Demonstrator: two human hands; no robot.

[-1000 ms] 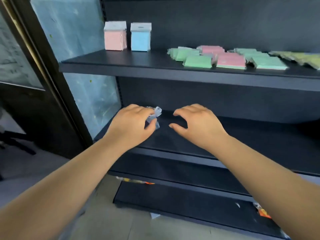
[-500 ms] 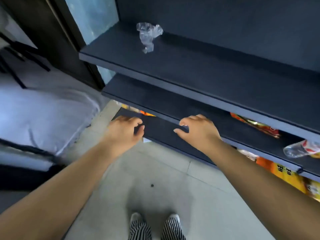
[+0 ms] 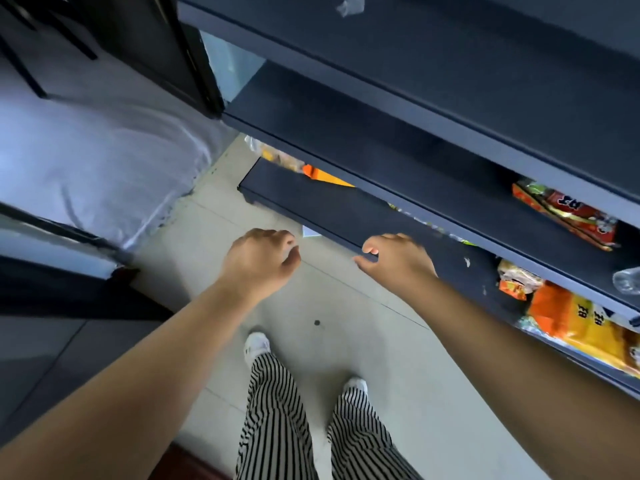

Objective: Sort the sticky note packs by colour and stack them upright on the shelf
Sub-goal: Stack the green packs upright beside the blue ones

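A pale tiled floor (image 3: 346,341) fills the middle of the head view, with a dark shelf unit (image 3: 433,109) rising along the right and a grey-white cloth-covered surface (image 3: 86,161) at the left. The person looks steeply down at their own striped trousers (image 3: 277,427) and white shoes (image 3: 257,344).

No sticky note packs are in view; wherever they lie, it is outside this frame. Judged from the task alone, such packs should be light, flat and stiff enough to stand on edge, probably slick if film-wrapped, and best pinched across the two broad faces near the middle.

A crumpled bit of clear plastic (image 3: 349,5) sits on the topmost shelf board visible. Lower boards carry orange and red snack packets (image 3: 568,216), a yellow-orange bag (image 3: 581,323) and part of a clear bottle (image 3: 628,280).

Both forearms reach forward, palms down. The left hand (image 3: 259,261) hangs over the floor with fingers loosely curled, holding nothing. The right hand (image 3: 398,261) hovers at the front edge of the lowest board (image 3: 311,199), fingers bent and spread, also empty; whether it touches the edge cannot be told.
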